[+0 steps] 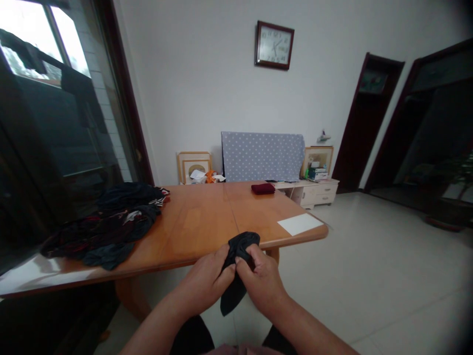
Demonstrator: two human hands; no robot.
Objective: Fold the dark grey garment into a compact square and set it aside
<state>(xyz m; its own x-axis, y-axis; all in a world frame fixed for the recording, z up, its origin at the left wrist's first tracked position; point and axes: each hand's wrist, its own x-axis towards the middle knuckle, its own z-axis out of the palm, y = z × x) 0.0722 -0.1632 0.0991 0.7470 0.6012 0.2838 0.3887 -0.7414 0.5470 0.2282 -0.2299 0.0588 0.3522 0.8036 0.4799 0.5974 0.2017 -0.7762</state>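
Both of my hands hold a small black garment (pixel 238 266), perhaps a sock, just off the near edge of the wooden table (pixel 207 217). My left hand (pixel 207 282) pinches its left side with closed fingers. My right hand (pixel 261 279) grips its right side, thumb pressed onto the cloth. The garment's upper end bunches above my fingers and its lower end hangs down between my wrists.
A heap of dark clothes (pixel 111 222) lies on the table's left part. A folded dark red cloth (pixel 263 188) sits at the far edge and a white sheet (pixel 300 224) at the right corner. Behind stand a low cabinet (pixel 314 191), picture frames and a covered board.
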